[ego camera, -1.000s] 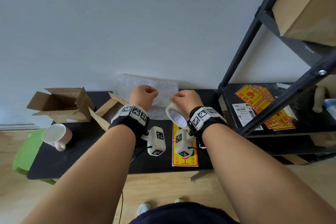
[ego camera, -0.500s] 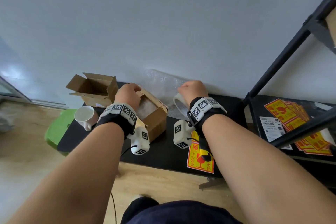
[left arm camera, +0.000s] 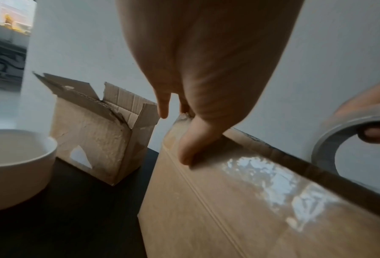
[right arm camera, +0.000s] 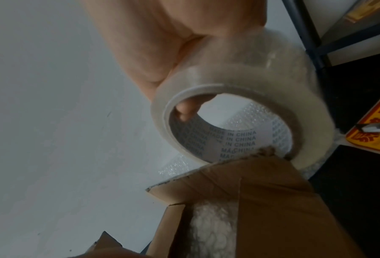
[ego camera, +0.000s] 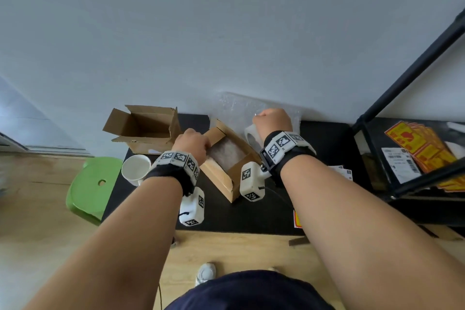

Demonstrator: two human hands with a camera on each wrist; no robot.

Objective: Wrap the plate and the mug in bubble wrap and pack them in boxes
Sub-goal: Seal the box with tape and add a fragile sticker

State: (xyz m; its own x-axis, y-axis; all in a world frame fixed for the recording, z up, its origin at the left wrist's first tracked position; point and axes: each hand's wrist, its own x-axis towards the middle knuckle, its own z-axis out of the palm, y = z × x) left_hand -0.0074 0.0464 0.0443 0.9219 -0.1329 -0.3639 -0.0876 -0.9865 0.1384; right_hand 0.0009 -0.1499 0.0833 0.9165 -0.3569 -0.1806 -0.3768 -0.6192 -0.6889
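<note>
A brown cardboard box (ego camera: 227,180) stands open mid-table with a bubble-wrapped item (ego camera: 227,155) inside. My left hand (ego camera: 195,142) pinches its left flap (left arm camera: 206,200) at the far corner, thumb on the flap's face, fingers behind the edge. My right hand (ego camera: 273,121) grips a roll of clear tape (ego camera: 253,136) just beyond the box's right side, one finger through the core (right arm camera: 185,109). The white mug (ego camera: 136,170) stands bare at the table's left. A bubble wrap sheet (ego camera: 239,108) leans on the wall behind.
A second open box (ego camera: 143,126) stands at the back left, close to the mug. A green stool (ego camera: 93,186) sits left of the black table (ego camera: 251,214). At the right a black metal shelf (ego camera: 407,78) holds red-yellow stickers (ego camera: 422,143).
My left hand left the tape and moved left onto the box flap, so the hands are further apart. The head view swung left, with the box now central.
</note>
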